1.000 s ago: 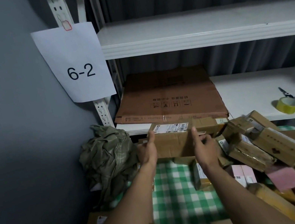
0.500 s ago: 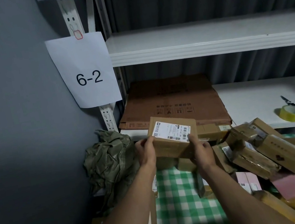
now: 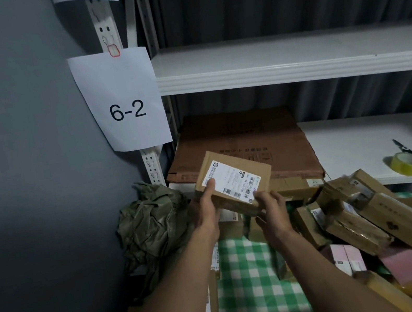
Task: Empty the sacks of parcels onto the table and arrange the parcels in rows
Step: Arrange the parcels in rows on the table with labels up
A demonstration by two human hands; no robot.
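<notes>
A person's left hand [image 3: 207, 210] and right hand [image 3: 271, 206] grip a small brown cardboard parcel [image 3: 234, 179], fingers clamped on its near corners, left thumb on its white shipping label [image 3: 234, 181]. The parcel, a second ago resting low by the heap of cardboard parcels [image 3: 369, 212], is now lifted clear above the green-and-white checked tablecloth [image 3: 254, 293] and tilted label-up, before the flattened brown carton [image 3: 241, 144] on the white shelf [image 3: 361, 136]. A crumpled olive sack [image 3: 150, 220] lies left.

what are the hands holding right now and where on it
Both hands hold one labelled cardboard parcel. The left hand grips its left edge, thumb on the label; the right hand grips its near right corner.
</notes>
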